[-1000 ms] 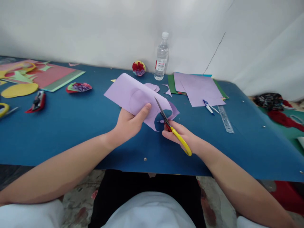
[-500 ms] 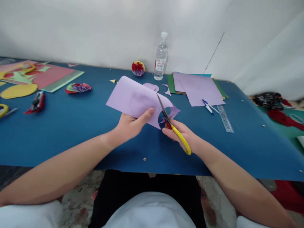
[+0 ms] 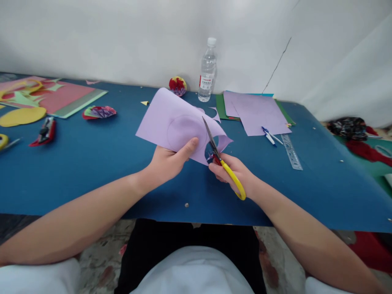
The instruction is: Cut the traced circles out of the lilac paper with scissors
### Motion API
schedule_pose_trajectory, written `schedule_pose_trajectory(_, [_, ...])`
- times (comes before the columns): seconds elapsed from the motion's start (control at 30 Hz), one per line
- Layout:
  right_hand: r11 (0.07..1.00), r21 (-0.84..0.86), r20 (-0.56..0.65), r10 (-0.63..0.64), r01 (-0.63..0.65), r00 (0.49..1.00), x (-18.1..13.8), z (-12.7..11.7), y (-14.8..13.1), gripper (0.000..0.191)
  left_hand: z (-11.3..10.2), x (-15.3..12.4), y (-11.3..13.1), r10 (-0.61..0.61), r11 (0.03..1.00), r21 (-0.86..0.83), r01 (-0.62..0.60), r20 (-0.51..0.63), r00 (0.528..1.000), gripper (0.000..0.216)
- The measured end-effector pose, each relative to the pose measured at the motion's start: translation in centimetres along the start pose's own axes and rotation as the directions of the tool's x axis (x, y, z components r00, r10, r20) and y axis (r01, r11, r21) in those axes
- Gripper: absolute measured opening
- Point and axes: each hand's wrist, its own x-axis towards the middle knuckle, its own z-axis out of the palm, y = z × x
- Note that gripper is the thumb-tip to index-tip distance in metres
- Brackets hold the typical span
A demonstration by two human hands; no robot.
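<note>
Blue table (image 3: 92, 163) under white wall. Left hand (image 3: 167, 161) pinching purple paper (image 3: 171, 120), lifted above the middle. Right hand (image 3: 235, 173) at three o'clock, fingers wrapped around yellow scissors (image 3: 225, 165), blades in the paper. Water bottle (image 3: 207, 71) at twelve o'clock.

Left hand (image 3: 167, 161) pinching, right hand (image 3: 235, 173) curled closed, forearms converging

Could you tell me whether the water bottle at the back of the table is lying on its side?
No, the water bottle stands upright against the wall, its white cap on top, behind the purple sheet held in the left hand.
</note>
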Motion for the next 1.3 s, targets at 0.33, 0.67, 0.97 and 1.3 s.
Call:
schedule_pose_trajectory(0.33, [0.999,-0.009,-0.013,0.042,-0.042,0.999,-0.16,0.23,-0.71,0.048,0.01,-0.03,0.14,-0.011,1.0,-0.006,0.011,-0.019,1.0,0.049])
schedule_pose_trajectory(0.67, [0.998,0.009,-0.012,0.06,-0.06,0.998,-0.05,0.29,-0.4,0.058,-0.09,0.09,0.15,0.006,1.0,0.023,-0.006,-0.01,1.0,0.052])
schedule_pose_trajectory(0.97, [0.989,0.098,0.026,0.104,-0.106,0.994,-0.09,0.52,-0.66,0.058,-0.32,0.09,0.06,0.006,0.999,0.034,-0.006,-0.016,1.0,0.054])
schedule_pose_trajectory(1.3, [0.98,0.172,0.057,0.087,-0.095,0.995,-0.03,0.91,-0.22,0.059,-0.07,-0.14,0.13,-0.049,0.999,0.007,0.05,-0.032,0.998,0.056])
